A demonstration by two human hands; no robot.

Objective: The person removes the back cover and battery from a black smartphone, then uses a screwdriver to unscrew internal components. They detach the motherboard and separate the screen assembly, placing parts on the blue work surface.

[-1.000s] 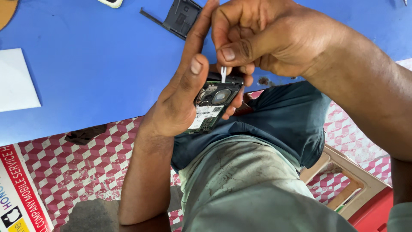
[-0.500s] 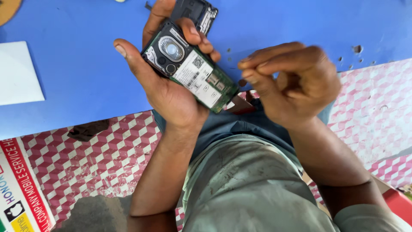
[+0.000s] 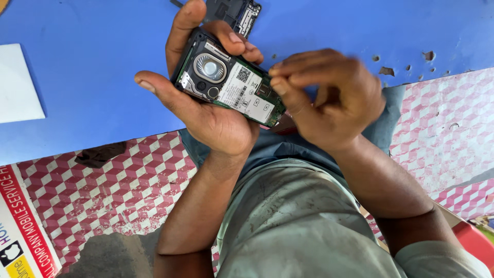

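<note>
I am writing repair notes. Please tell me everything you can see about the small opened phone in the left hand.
The small opened phone with dark frame shows its inside: a round silver speaker, a white label and a green circuit board. It lies tilted in the left hand, thumb and fingers gripping its edges, above the blue table. The right hand, blurred, has fingertips at its lower end.

arms: bare to the elbow | shirt (image 3: 288,226): grey-green, smudged | trousers (image 3: 288,146): dark blue-grey

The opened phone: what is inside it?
Inside the opened phone show a round speaker and a green board with a white sticker. The hands' fingers cover its edges and lower end.
</note>
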